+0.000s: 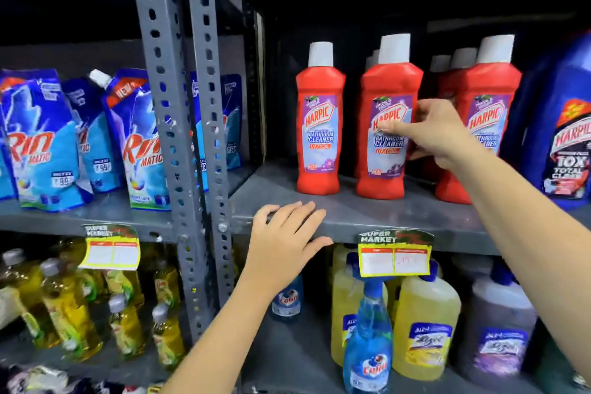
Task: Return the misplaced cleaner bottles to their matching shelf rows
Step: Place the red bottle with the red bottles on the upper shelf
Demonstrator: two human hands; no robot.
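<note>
Red Harpic bathroom cleaner bottles with white caps stand in rows on the grey metal shelf (367, 217): a left bottle (319, 118), a middle bottle (388, 125) and a right row (489, 125). My right hand (431, 131) is wrapped around the right side of the middle bottle, thumb across its label. My left hand (284, 243) lies flat on the shelf's front edge, fingers spread, holding nothing. On the shelf below, a blue Colin spray bottle (367, 342) stands in front of yellow Lizol bottles (425, 326).
A large blue Harpic bottle (566, 137) stands at the far right. Rin Matic pouches (44, 144) fill the left bay behind grey slotted uprights (204, 137). Yellow dishwash bottles (70, 301) sit lower left. A purple Lizol bottle (499, 333) and price tags (395, 256) are below.
</note>
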